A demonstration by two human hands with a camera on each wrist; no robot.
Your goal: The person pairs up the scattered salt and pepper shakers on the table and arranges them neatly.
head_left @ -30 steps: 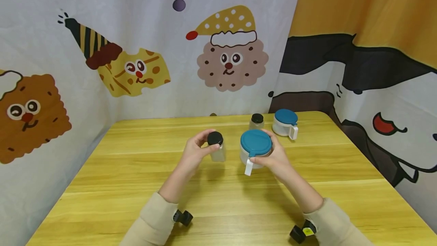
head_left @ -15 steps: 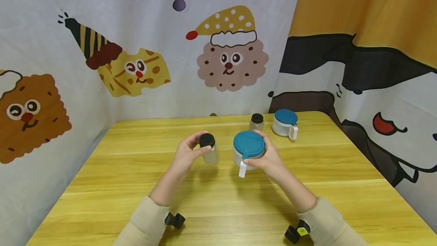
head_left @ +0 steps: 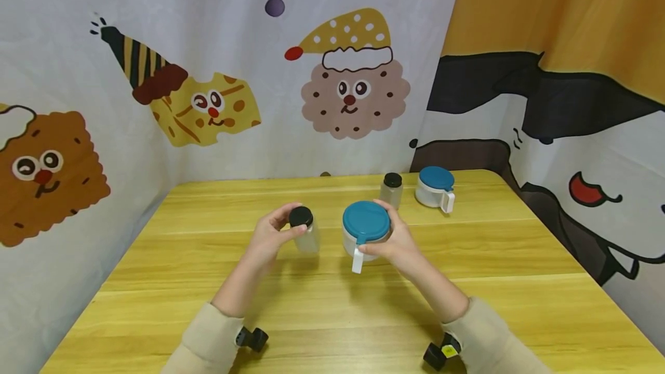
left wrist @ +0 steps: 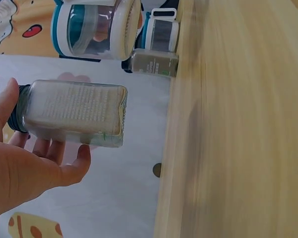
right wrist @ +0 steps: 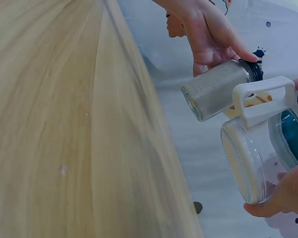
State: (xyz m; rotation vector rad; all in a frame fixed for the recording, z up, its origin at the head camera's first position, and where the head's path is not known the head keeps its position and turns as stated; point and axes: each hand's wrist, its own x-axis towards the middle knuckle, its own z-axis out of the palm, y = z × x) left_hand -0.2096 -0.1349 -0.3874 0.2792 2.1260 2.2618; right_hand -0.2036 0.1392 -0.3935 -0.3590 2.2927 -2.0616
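Note:
My left hand [head_left: 267,235] grips a clear square jar with a black lid [head_left: 306,240], thumb and fingers around its upper part. In the left wrist view pale contents fill much of this jar [left wrist: 74,106], and it is clear of the table. To its right, my right hand [head_left: 397,241] holds a round clear canister with a blue lid [head_left: 366,221] and a white handle [right wrist: 263,116]. Thumb near the handle, fingers around the far side, it keeps the canister raised above the wood. The two containers are a short gap apart.
Behind the right hand stands a second black-lidded jar [head_left: 391,189]. Beside it is another blue-lidded canister [head_left: 431,194] with a white handle, near the back edge of the wooden table [head_left: 322,316]. A printed curtain [head_left: 218,27] hangs behind the table.
Both hands have moved left and slightly nearer to me, carrying the jar and the canister with them. More of the rear jar now shows. The rear containers have stayed in place.

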